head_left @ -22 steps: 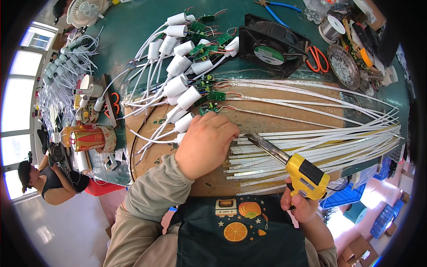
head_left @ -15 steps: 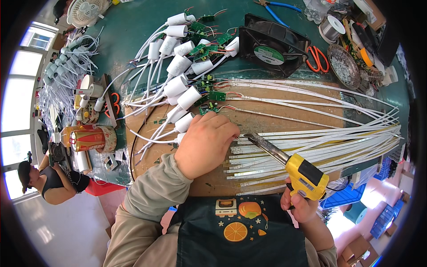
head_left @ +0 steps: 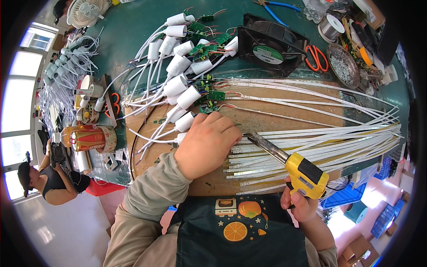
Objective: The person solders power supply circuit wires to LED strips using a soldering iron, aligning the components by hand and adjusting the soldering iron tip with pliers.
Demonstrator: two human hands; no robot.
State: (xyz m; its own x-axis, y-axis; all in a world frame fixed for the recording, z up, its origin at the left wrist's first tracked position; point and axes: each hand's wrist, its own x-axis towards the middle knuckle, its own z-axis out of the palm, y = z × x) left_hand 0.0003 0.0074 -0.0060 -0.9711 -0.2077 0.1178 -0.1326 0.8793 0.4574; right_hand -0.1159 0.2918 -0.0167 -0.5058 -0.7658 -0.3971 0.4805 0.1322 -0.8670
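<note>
My right hand (head_left: 299, 205) is wrapped round the grip of a yellow and black soldering gun (head_left: 308, 174). Its dark tip reaches the left ends of a row of white LED strips (head_left: 284, 141), right beside my left fingertips. My left hand (head_left: 208, 144) is closed in a pinch there; the back of the hand hides what the fingers hold. Beyond it, small green circuit boards (head_left: 216, 95) join red and other thin wires to separate strips. White cylindrical housings (head_left: 189, 97) with white cables lie beside and behind my left hand.
A black square fan (head_left: 273, 44) stands at the back, near orange-handled scissors (head_left: 316, 58) and blue-handled pliers (head_left: 284, 6). A solder wire spool (head_left: 332, 29) and a metal dish (head_left: 343, 66) sit back right. Jars (head_left: 104, 138) stand left. Another person (head_left: 58, 175) sits far left.
Almost nothing differs. My left hand's fingers have shifted very slightly at the strip end, while the soldering gun stays in place.
</note>
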